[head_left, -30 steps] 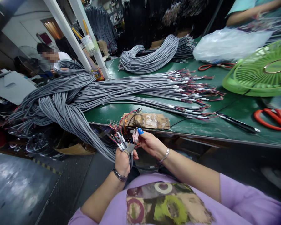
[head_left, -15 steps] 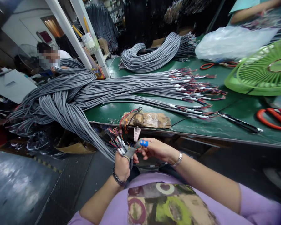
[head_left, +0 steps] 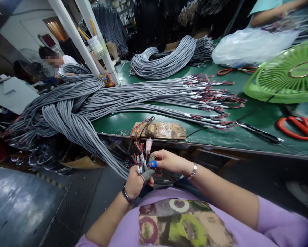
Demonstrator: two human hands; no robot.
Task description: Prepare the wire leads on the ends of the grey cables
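Observation:
My left hand (head_left: 135,182) is closed around a bundle of grey cables (head_left: 113,165), its thumb in a grey cover. White sleeves (head_left: 141,168) and fanned coloured wire ends (head_left: 139,148) stand up above that fist. Close against it, my right hand (head_left: 166,162) pinches thin wires at the cable ends, with a blue band on one finger. The exact spot pinched is partly hidden by the fingers. Just above both hands, a pinkish-white tip (head_left: 149,145) juts from a small motor (head_left: 151,130) fixed on a wooden block (head_left: 170,131) at the table edge.
More grey cables (head_left: 133,91) with stripped ends lie across the green table (head_left: 115,123). Behind is a coiled bundle (head_left: 166,63). To the right are tweezers (head_left: 259,132), red-handled scissors (head_left: 298,127), a green fan (head_left: 285,77) and a plastic bag (head_left: 251,48). Other people sit beyond.
The cable ends in my left hand have tilted more upright and moved right, up to the pinkish tip. My right hand has come slightly down and left, nearer the left thumb.

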